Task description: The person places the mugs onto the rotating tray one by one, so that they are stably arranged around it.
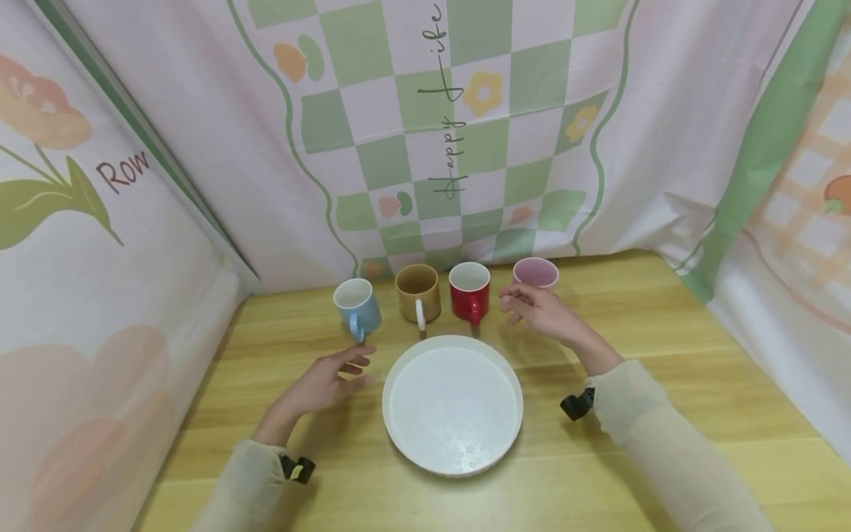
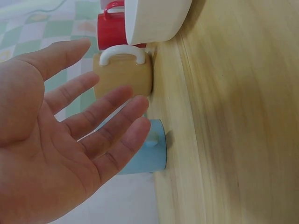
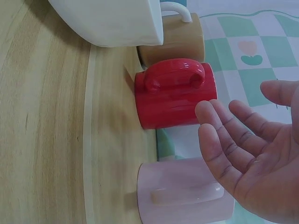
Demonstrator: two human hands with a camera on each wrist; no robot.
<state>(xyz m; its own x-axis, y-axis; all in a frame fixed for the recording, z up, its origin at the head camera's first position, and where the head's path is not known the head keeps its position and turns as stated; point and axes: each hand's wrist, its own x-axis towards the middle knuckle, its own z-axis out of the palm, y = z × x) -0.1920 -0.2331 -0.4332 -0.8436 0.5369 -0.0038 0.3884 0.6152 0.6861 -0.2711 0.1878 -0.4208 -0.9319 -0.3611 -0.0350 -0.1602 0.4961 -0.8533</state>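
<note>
Four is avoided here: several mugs stand upright in a row at the back of the table, a blue mug (image 1: 361,309), a brown mug (image 1: 428,299) with a white handle, a red mug (image 1: 463,301) and a pink mug (image 1: 535,272). My left hand (image 1: 327,383) hovers just in front of the blue mug, fingers spread and holding nothing. Near the pink mug, partly covering it in the head view, is my right hand (image 1: 544,314), its fingers loosely bent and apart from the red mug (image 3: 175,95). A round white tray (image 1: 455,462) lies between the hands.
The wooden table (image 1: 598,473) meets a checked curtain (image 1: 439,148) right behind the mugs. More printed cloth (image 1: 100,295) hangs along the left side and the right side. A small black camera is strapped to each wrist.
</note>
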